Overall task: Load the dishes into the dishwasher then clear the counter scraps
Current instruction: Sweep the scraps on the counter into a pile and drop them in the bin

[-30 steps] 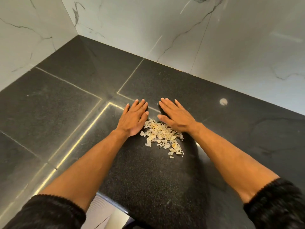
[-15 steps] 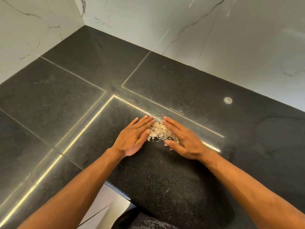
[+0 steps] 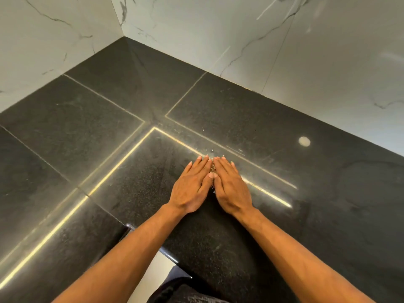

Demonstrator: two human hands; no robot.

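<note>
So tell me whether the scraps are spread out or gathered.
Gathered: only a sliver of scraps shows between the left hand and right hand.

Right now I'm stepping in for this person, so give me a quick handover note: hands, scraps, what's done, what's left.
Left hand and right hand: flat on the black counter, fingers straight, pressed side by side.
Scraps: cupped between the hands, only a sliver showing; a few loose flecks lie just beyond the fingertips.
Done: scraps lie in one pile.
Left: lift the pile off, collect the flecks. No dishes or dishwasher in view.
</note>
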